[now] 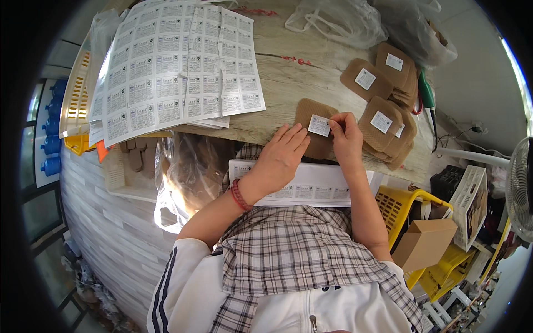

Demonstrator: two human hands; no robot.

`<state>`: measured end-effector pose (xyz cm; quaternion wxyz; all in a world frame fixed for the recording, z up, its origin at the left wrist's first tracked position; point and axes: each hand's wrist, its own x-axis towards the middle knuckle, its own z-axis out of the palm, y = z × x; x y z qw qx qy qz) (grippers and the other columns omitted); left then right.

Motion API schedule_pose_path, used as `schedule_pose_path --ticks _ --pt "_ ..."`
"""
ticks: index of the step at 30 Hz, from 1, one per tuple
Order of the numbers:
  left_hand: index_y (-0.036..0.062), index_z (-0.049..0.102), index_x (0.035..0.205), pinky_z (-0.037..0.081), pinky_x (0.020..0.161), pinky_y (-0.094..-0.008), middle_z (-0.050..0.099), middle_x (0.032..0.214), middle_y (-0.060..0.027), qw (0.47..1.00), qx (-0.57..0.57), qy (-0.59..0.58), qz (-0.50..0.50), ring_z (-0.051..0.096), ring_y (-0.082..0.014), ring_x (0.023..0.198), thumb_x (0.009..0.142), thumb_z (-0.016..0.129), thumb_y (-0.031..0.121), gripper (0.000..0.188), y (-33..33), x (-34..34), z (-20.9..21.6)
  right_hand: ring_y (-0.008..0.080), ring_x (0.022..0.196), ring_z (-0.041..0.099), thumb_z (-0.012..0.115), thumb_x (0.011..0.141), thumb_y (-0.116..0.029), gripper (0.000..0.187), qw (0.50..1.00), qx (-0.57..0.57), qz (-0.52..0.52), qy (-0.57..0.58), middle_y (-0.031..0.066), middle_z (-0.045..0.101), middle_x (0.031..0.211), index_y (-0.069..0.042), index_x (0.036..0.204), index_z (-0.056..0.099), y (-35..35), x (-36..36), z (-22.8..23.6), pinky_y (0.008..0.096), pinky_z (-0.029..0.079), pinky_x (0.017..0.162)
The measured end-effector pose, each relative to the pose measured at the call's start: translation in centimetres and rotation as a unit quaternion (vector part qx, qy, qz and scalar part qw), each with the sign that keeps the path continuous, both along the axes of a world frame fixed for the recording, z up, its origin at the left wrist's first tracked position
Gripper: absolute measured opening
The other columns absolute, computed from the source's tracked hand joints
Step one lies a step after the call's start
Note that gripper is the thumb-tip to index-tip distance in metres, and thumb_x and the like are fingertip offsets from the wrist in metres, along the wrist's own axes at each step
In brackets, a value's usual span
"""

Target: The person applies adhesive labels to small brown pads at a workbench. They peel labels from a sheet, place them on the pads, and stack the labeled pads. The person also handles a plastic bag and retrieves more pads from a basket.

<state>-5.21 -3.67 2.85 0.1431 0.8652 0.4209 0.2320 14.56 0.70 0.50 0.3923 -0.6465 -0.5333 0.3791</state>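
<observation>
A brown, ribbed, rounded pad point(308, 109) lies at the table's near edge in front of me. On it is a white printed label point(319, 125). My left hand point(279, 155), wearing a red bracelet, lies flat over the pad's left side with its fingers stretched out. My right hand point(346, 139) pinches the label's right edge between thumb and forefinger. Whether that edge is stuck down or lifted is too small to tell. Several similar labelled pads point(381, 120) are stacked just right of my right hand. A sheet of labels point(300, 193) rests on my lap under my wrists.
Large label sheets point(166, 72) overhang the table's left front. Farther right stand more labelled pads point(365, 80), with a green-handled tool point(425, 89) beside them. Clear plastic bags point(338, 22) lie at the back. A yellow basket point(395, 208) and cardboard box point(425, 243) stand at my right.
</observation>
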Motion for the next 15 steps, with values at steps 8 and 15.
schedule_pose_path --ticks 8,15 --pt "-0.0084 0.062 0.12 0.037 0.114 -0.0483 0.059 0.13 -0.0203 1.0 -0.011 0.004 -0.009 0.052 -0.035 0.13 0.087 0.057 0.001 0.035 0.3 -0.1 0.0 0.0236 0.076 0.069 0.067 0.092 -0.012 0.007 0.997 0.001 -0.009 -0.079 0.009 0.071 0.083 -0.006 0.097 0.064 0.3 -0.6 0.3 0.0347 0.053 0.072" --pt "-0.0074 0.062 0.12 0.037 0.114 -0.0492 0.059 0.129 -0.019 1.0 -0.011 0.008 -0.007 0.052 -0.0342 0.13 0.088 0.057 0.002 0.034 0.4 -0.1 -0.1 0.0265 0.076 0.069 0.067 0.092 -0.011 0.007 0.992 0.011 -0.013 -0.121 0.0105 0.07 0.083 -0.007 0.095 0.063 0.2 -1.2 1.1 0.036 0.053 0.071"
